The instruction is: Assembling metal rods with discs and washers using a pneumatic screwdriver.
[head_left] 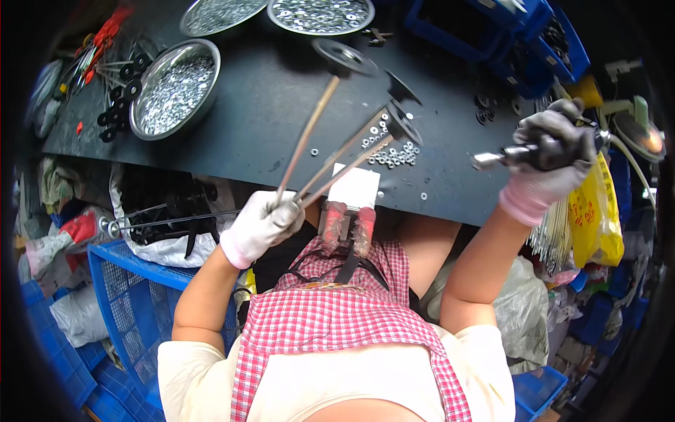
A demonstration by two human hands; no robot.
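My left hand point(264, 224), in a white glove, is closed around several thin rods point(307, 137). They fan out over the bench, each with a dark round disc point(344, 58) at its far end. On the right, my gloved right hand point(552, 155) grips a dark pneumatic-looking screwdriver point(538, 153) with a metal socket tip point(486, 161) pointing left. Below the discs, small nuts point(397, 155) lie loose on the bench. Between the hands, at the bench edge, a white block point(355, 186) sits above two worn red grips point(348, 228).
The dark bench point(436, 141) carries a steel bowl point(176, 91) of small metal parts, with two more bowls behind. Red-handled tools point(98, 46) lie far left. Blue bins point(492, 42) stand far right. A blue crate point(133, 309) is beside me; a yellow bag point(598, 211) hangs right.
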